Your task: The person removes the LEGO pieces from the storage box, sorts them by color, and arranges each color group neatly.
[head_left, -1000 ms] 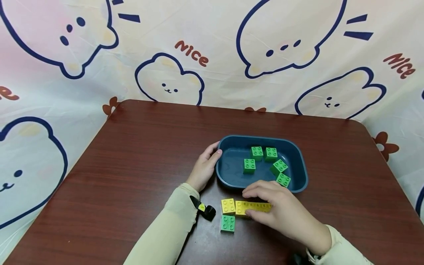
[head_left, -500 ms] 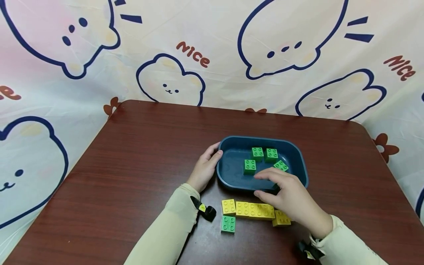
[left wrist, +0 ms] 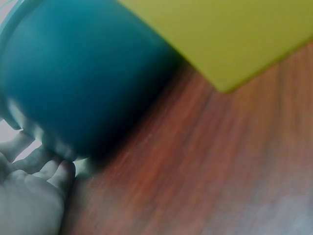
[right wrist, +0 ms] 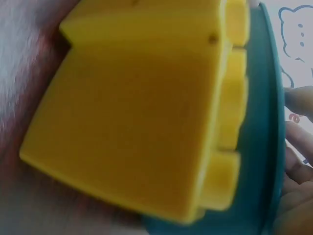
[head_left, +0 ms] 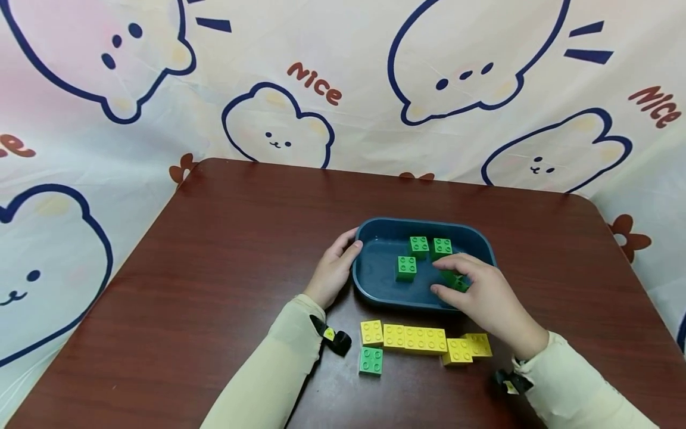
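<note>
My left hand [head_left: 329,274] holds the left end of the blue tray [head_left: 375,292], its thumb at the rim. In the left wrist view, fingers [left wrist: 61,176] touch the tray's outer wall. Over the tray's right part is my right hand [head_left: 490,298], thumb and forefinger apart. Two green building blocks [head_left: 455,279] show partly behind its fingers. Farther left in the tray sit a green block [head_left: 406,269], another green block [head_left: 419,246] and a third green block [head_left: 442,247].
In front of the tray lies a row of yellow blocks [head_left: 425,340], with more yellow blocks [head_left: 457,352] at its right end. One green block [head_left: 371,361] sits below the leftmost yellow block [head_left: 371,333]. A patterned cloth [head_left: 364,137] hangs behind the brown table [head_left: 257,238].
My right hand has moved from the yellow row up and right to over the tray's right side, uncovering the row's right end. The left hand stays at the tray.
</note>
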{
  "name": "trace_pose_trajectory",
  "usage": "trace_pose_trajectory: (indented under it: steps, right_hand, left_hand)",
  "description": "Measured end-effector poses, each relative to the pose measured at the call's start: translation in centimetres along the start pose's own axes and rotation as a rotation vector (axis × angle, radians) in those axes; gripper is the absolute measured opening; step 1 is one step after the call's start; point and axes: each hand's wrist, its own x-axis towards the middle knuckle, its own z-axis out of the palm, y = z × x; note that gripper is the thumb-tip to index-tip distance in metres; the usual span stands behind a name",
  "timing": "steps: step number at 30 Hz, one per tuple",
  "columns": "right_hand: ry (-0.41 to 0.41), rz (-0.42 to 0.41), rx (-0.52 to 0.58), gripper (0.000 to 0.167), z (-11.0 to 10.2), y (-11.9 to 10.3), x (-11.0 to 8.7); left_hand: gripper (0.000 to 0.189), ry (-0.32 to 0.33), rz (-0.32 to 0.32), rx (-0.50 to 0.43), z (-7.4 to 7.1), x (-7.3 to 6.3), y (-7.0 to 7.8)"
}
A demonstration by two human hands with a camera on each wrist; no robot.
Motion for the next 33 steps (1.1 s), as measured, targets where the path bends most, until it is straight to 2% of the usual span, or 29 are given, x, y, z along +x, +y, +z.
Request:
trace_pose_trajectory:
  steps: [7, 16, 25, 33]
  right_hand:
    - [-0.020, 0.035, -0.011, 0.038, -0.4, 0.5, 0.7]
    - [-0.002, 0.020, -0.063, 0.041, -1.2, 1.6, 2.5]
    - [-0.076, 0.091, -0.103, 0.052, -1.5, 2.5, 3.9]
    - [-0.113, 0.158, -0.115, 0.054, -1.9, 3.1, 4.8]
  left_hand:
    - [0.042, -0.001, -0.011, 0.011, -0.1, 0.1, 0.2]
    - [0.042, 0.003, 0.000, 0.006, -0.1, 0.1, 0.1]
    - [0.042, 0.011, -0.018, 0.013, -0.3, -0.4, -0.1]
    - [0.043, 0.009, 0.007, 0.010, 0.0, -0.1, -0.1]
